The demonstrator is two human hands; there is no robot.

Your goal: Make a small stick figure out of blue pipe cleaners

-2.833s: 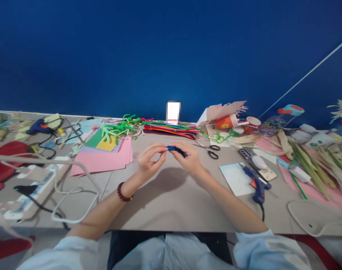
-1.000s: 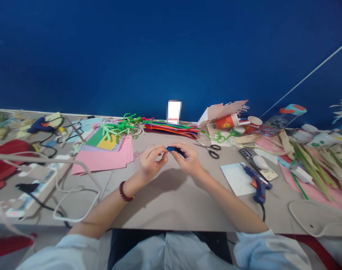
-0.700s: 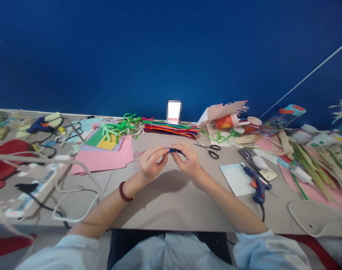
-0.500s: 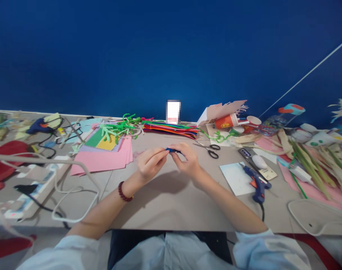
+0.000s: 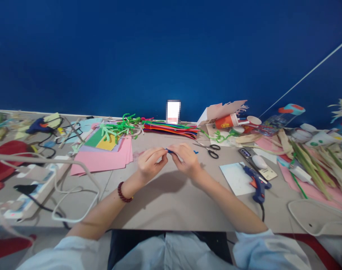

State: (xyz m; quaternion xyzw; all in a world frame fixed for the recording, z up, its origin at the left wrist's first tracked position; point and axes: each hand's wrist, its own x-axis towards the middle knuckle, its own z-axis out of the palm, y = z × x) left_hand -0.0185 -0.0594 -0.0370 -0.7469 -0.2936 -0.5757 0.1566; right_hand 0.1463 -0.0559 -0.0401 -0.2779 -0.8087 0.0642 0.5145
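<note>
Beige counter (image 5: pixel 171 210) under left hand (image 5: pixel 151 164) and right hand (image 5: pixel 186 159), fingers clenching short blue pipe cleaner (image 5: pixel 168 150), long axis lying sideways between them, neither hand clearly nearer

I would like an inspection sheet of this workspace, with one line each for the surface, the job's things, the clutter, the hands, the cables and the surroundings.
surface: beige tabletop, crowded along its far edge and both sides.
job's things: small blue piece, perhaps pipe cleaner, pinched between both hands; blue bit lying to the right.
clutter: pink paper, pipe cleaner bundle, scissors, blue glue gun, orange paper cup, dried leaves.
hands: left hand, wearing a red bead bracelet, and right hand meet at the fingertips.
cables: white cable looping beside power strip.
surroundings: blue wall; other people: nothing seen.
</note>
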